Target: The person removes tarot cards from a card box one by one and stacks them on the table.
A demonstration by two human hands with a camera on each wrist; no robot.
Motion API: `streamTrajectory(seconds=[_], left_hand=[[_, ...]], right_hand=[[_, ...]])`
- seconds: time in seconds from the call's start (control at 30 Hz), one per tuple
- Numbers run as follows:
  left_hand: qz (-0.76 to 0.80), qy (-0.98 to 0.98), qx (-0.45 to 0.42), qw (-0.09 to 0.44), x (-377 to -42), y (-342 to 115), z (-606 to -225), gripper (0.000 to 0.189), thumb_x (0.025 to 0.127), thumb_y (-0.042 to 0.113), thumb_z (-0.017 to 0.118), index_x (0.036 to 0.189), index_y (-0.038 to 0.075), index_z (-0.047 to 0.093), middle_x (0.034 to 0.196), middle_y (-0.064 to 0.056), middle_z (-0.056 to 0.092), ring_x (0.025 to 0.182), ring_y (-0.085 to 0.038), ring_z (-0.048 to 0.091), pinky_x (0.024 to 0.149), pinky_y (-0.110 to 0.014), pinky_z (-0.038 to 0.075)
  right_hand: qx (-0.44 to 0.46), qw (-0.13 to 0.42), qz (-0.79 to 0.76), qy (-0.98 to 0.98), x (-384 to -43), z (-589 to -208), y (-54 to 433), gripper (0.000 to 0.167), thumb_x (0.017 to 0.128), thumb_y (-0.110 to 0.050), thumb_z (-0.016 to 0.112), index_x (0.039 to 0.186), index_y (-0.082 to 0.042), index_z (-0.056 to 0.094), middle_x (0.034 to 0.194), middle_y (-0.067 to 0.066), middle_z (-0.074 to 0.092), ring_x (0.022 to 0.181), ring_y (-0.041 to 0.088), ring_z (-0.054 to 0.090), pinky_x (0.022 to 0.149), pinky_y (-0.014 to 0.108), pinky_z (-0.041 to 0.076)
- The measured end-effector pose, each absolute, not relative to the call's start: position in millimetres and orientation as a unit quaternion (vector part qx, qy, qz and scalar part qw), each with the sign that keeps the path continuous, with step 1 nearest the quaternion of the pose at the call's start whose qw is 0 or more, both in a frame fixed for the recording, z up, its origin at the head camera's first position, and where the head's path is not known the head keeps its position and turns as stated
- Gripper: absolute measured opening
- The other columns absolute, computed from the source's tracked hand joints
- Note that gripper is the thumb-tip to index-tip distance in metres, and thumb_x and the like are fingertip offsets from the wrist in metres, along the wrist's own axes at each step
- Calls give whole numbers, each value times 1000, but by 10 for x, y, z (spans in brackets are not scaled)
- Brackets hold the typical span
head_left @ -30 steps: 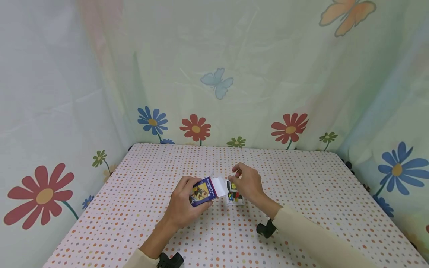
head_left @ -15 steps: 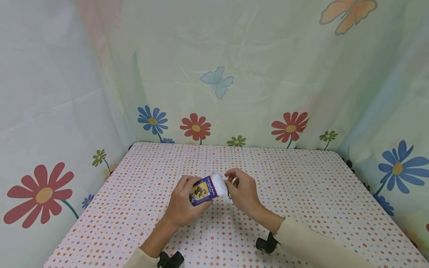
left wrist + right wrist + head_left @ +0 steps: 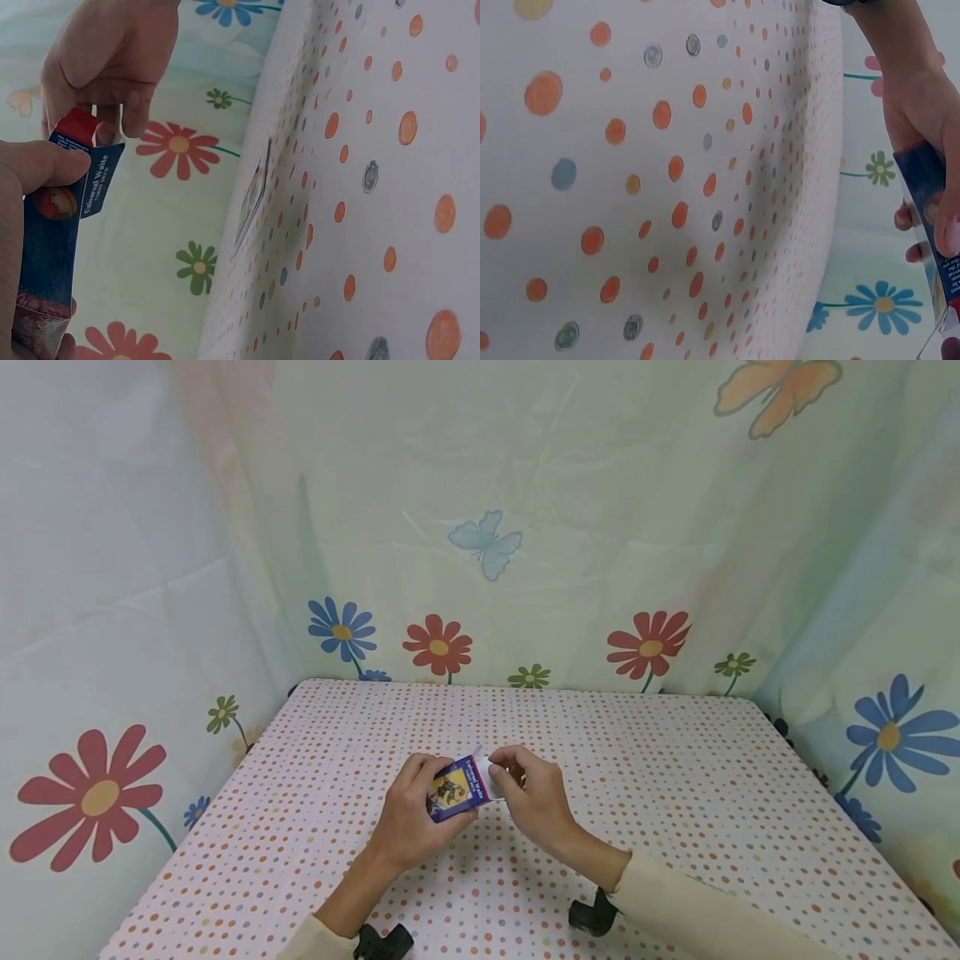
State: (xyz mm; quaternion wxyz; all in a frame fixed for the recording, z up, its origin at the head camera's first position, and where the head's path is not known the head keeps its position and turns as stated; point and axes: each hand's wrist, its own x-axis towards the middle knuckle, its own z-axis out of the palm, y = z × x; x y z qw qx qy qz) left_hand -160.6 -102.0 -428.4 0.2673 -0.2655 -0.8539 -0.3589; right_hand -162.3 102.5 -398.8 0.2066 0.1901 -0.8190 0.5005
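The left grip [image 3: 411, 814] is closed round the box [image 3: 456, 790], apparently steadying it with the flap [image 3: 492, 788] accessible. The right grip [image 3: 538, 797] is half-curled at the flap; any pinch cannot be confirmed.

Left hand [image 3: 411, 814] covers the left end of the box [image 3: 454, 790] in the head view, and the right hand [image 3: 538, 795] blocks some of the white flap [image 3: 482, 770], so no clue if it's actually pinching it. Card [image 3: 253, 199] mid-frame in the left wrist view is too slanted to make out. Right wrist view chops the box off at the right edge.
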Motion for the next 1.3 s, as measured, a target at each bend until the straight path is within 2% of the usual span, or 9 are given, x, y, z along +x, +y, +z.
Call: streamTrajectory(seconds=[0.2,0.4,0.5,0.73,0.93,1.3], left_hand=[[-361,-850,-271,273,-1617,-1016,-4282,71,72,33,92,129,7,61,119,-5,55,96,-13,55,75,-27,54],[-357,-848,-277,278,-1616,-1016,-4270,69,71,33,92,129,8,61,118,-5,54,96,-13,54,76,-28,54],[-356,-848,-280,276,-1612,-1018,-4268,69,72,33,92,128,9,61,117,-4,54,96,-12,53,76,-27,54],[-354,-848,-281,276,-1608,-1019,-4272,70,70,31,93,128,9,62,116,-4,54,96,-12,53,76,-28,54],[-359,-846,-283,275,-1600,-1013,-4275,71,68,26,95,128,8,62,116,-3,54,97,-13,54,77,-29,54],[-360,-848,-282,269,-1587,-1015,-4281,70,70,30,93,129,9,62,118,-3,54,97,-12,53,78,-28,54]], right_hand=[[167,159,502,-834,-1615,-3999,1000,9,93,-4,71,102,-7,71,86,-1,70,59,11,53,50,23,43],[144,115,514,-838,-1630,-3987,992,13,88,0,76,97,-7,70,82,-1,66,58,13,53,49,23,45],[126,81,543,-826,-1659,-3997,992,13,87,4,74,94,-5,68,80,2,63,59,13,54,51,23,46],[64,-16,649,-758,-1707,-4039,980,12,85,10,64,91,-1,64,79,8,59,55,13,54,45,20,41],[52,-25,677,-734,-1693,-4091,976,11,84,10,64,92,2,62,76,8,58,54,15,52,44,22,38],[45,-27,692,-720,-1668,-4127,977,8,86,8,65,88,1,61,71,6,58,54,13,48,46,21,40]])
